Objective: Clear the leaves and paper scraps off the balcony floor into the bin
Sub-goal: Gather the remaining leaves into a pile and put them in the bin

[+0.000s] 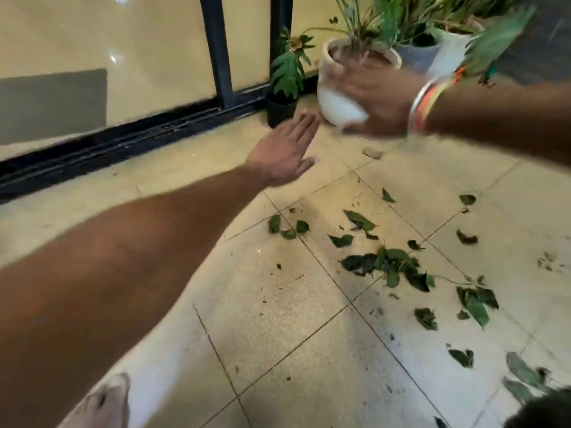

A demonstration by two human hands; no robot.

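Left hand: The left hand (284, 149) is flat and wide open. Its fingers are straight and close together. It holds nothing. It is up over the floor, just beside the black pot.
Right hand: The right hand (380, 100) is very blurry. It is in front of the white pot. I cannot tell if it grips the pot or is only near it.
Wrist: Bright bands (425, 106) go round the right wrist.
Leaves: Many green leaves (389, 264) lie on the floor, on the right side, below the right arm. A thick bunch sits in the middle. Single ones lie all around it. Both hands are well apart from them.
Small bit: A pale scrap (372, 153) lies on the floor near the white pot. I cannot tell if it is paper or stone.
Floor: The floor (278, 304) has pale tiles with thin dark lines. Tiny crumbs of dirt lie on it.
White pot: The white pot (336, 109) has a plant in it.
Black pot: The black pot (279, 111) is small. It stands by the door frame and has a leafy green plant.
More pots: Other pots (420, 55) with green plants stand behind the white pot.
Door: The door frame (216, 47) is dark. A dark track (123, 146) runs along the floor.
Foot: A pale shoe (105, 403) shows at the bottom left.
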